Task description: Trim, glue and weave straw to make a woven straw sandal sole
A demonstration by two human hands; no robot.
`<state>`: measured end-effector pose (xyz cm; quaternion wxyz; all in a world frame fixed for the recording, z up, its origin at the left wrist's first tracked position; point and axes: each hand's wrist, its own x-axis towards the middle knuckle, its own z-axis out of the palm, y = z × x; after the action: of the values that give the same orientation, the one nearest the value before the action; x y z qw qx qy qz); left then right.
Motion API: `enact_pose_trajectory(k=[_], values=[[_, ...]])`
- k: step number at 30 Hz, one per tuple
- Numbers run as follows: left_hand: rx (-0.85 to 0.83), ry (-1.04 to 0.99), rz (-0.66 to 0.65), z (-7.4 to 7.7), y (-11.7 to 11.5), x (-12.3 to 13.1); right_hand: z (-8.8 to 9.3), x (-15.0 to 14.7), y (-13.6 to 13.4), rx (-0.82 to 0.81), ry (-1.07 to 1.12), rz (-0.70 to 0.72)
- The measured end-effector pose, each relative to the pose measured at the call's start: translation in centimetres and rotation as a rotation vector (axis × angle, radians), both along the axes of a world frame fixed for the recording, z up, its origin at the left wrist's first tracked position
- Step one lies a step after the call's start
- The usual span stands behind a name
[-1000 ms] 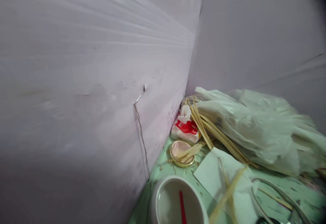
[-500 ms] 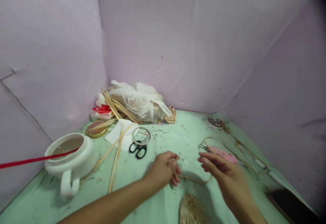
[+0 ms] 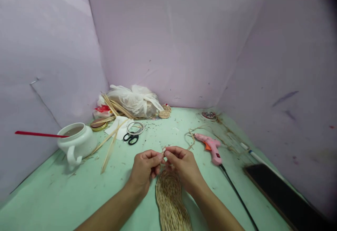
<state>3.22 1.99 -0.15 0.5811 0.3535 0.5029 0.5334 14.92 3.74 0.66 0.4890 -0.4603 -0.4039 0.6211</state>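
Observation:
My left hand [image 3: 146,168] and my right hand [image 3: 181,162] meet at the middle of the table, thumbs and forefingers closed in a pinch. Between the fingertips shows a small whitish bit [image 3: 164,150]; my right thumb and forefinger press on it. My left fingers grip a thin tan cord, mostly hidden by the hands. Just below them lies a long oval woven straw piece [image 3: 172,199], its rows running lengthwise and its upper end rounded. To the right, a pink glue gun [image 3: 210,145] with an orange trigger rests on its side, nozzle pointing left.
On the left stands a white pot [image 3: 81,143] with a red stick [image 3: 39,134]. Black scissors [image 3: 131,138], a tape ring [image 3: 135,128] and straw strips [image 3: 109,154] lie nearby. A white plastic bag [image 3: 135,99] sits behind. A dark phone-like slab [image 3: 279,192] lies right.
My right hand has come left from near the glue gun to meet my left hand, and its fingers have closed. The glue gun and woven piece show more fully as the view shifted.

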Motion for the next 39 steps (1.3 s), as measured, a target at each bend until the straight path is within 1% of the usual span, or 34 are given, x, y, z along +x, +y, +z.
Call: enact_pose_trajectory(k=[6, 8, 11, 14, 16, 19, 23, 26, 30, 31, 32, 34, 36, 37, 39], values=[[0.058, 0.138, 0.120, -0.6, -0.2, 0.1, -0.6, -0.4, 0.0, -0.029, -0.036, -0.030], [0.134, 0.263, 0.176, -0.8, -0.4, 0.0, -0.8, -0.4, 0.0, -0.048, -0.042, -0.029], [0.308, 0.523, 0.238, -1.5, -0.6, -0.1, -0.8, -0.5, 0.0, -0.065, -0.039, -0.015], [0.485, 0.722, 0.261, -2.4, -0.7, -0.2, -0.9, -0.6, 0.0, -0.069, -0.024, -0.004], [0.564, 0.822, 0.268, -2.8, -0.7, -0.3, -0.9, -0.6, -0.1, -0.065, -0.014, -0.003], [0.641, 0.923, 0.270, -3.0, -0.8, -0.3, -1.0, -0.6, -0.1, -0.058, -0.008, -0.005], [0.702, 1.015, 0.247, -2.9, -0.9, -0.3, -1.2, -0.6, 0.0, -0.049, -0.016, -0.006], [0.718, 0.975, 0.180, -2.5, -0.9, -0.3, -1.5, -0.6, 0.2, -0.014, -0.024, -0.005], [0.735, 0.862, -0.017, -1.7, -1.1, -0.3, -1.4, -0.1, 0.4, 0.076, -0.036, -0.027], [0.726, 0.846, -0.040, -1.5, -1.1, -0.4, -1.3, 0.0, 0.5, 0.111, -0.037, -0.028], [0.701, 0.830, -0.033, -1.2, -1.1, -0.4, -1.1, 0.2, 0.5, 0.146, -0.035, -0.018], [0.591, 0.779, 0.042, -0.6, -0.9, -0.8, -0.7, 0.4, 0.5, 0.194, -0.052, 0.028], [0.418, 0.681, 0.101, 0.0, -0.4, -1.3, -0.5, 0.5, 0.5, 0.198, -0.096, 0.081], [0.334, 0.613, 0.100, 0.2, -0.2, -1.6, -0.5, 0.6, 0.5, 0.186, -0.125, 0.101], [0.218, 0.462, 0.022, 0.6, 0.3, -2.1, -0.5, 0.6, 0.5, 0.172, -0.176, 0.121]])
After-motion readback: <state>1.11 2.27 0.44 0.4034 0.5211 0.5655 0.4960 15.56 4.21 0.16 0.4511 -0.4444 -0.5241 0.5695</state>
